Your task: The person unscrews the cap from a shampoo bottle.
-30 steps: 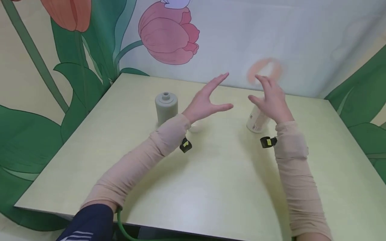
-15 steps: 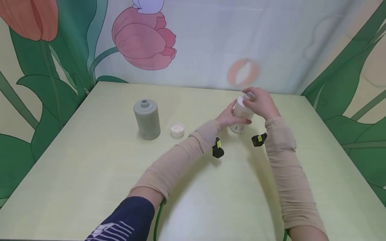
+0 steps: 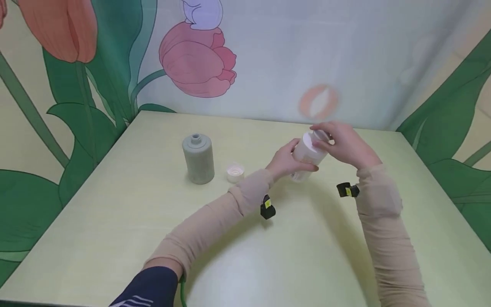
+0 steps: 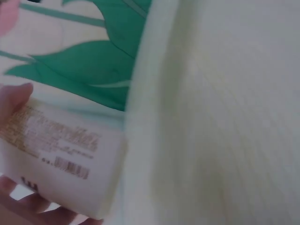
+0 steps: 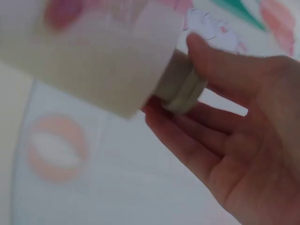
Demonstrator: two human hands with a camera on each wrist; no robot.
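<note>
A white bottle (image 3: 308, 150) with printed text is tilted, its top leaning right, above the back right of the table. My left hand (image 3: 285, 162) grips its body, thumb on one side and fingers on the other. In the left wrist view, the bottle (image 4: 61, 159) shows a barcode near its base. My right hand (image 3: 347, 143) holds the cap at the bottle's top between thumb and fingers. This cap (image 5: 183, 89) looks greyish and ridged in the right wrist view, and sits at the neck. Whether the base touches the table cannot be told.
A grey bottle (image 3: 198, 162) with an uncovered neck stands upright at the left. Close to its right lies a small white round cap (image 3: 235, 172), hollow side up. The pale table (image 3: 115, 221) meets a flower-printed backdrop (image 3: 268, 64) at its back edge.
My left hand has come from the left and taken hold of the white bottle's body. My right hand has gone to its cap. The bottle now tilts more; the grey bottle stays put.
</note>
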